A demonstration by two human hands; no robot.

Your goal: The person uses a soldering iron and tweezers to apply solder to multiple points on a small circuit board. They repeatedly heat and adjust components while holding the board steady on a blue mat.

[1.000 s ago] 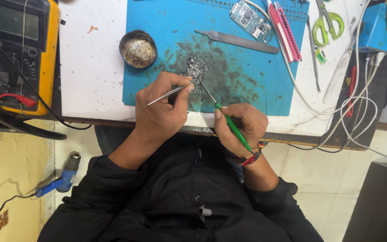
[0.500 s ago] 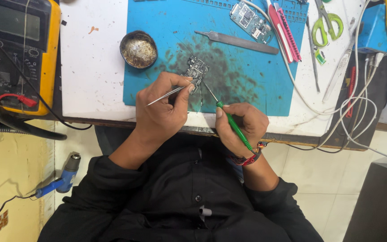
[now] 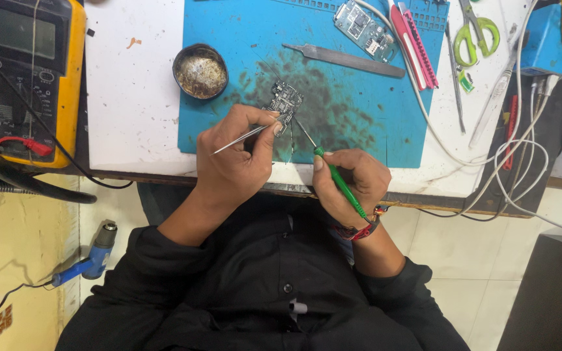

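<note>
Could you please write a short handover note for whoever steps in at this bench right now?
Left hand: grip shut on metal tweezers, tips at the small circuit board.
Right hand: grip shut on a green-handled probe tool, its thin tip touching the board's lower right edge.
The board lies on the blue work mat, beside a round tin. Spare tweezers and a second board lie farther up the mat.
Done: board positioned, both tools on it.
Left: the work on the board; its progress cannot be told.

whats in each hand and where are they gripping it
The left hand pinches metal tweezers near their tips; the right hand holds a green-handled tool pen-style, around its handle.
</note>
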